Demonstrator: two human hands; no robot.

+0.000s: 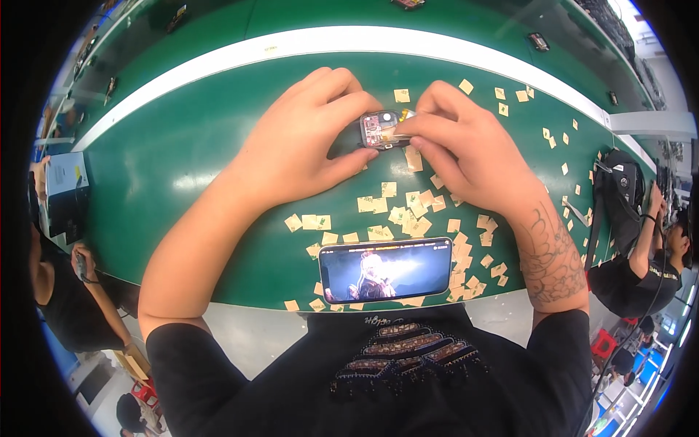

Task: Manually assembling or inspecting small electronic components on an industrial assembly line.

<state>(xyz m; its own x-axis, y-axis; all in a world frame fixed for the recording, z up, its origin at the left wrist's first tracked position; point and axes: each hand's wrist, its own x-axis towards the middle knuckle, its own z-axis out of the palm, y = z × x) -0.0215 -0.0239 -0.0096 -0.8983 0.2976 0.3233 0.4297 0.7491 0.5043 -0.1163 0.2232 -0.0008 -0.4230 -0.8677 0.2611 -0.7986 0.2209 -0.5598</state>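
Device: small, rounded-cornered electronic device (378,131), with a dark edge and a glossy, apparently transparent face; located between the two hands, above the worktop (182,153).
Device interior: reddish circuit board (372,134) with pale markings visible toward the left hand; a tan area lies toward the right hand.
Device details: round white spot (387,116) near the upper edge; small yellow piece (407,114) at the end beside the right fingertips. Finer detail too small to read.
Left hand (309,138): partly closed, thumb below and fingers above, gripping the device's left end.
Right hand (473,146): thumb and forefinger drawn close together at the device's right end; whether they grip the device or a small piece on it cannot be told.
Paper squares (389,189): tan, many, scattered loosely below and to the right of the right hand.
Phone (386,271): lies below both hands, well apart from them, screen lit.
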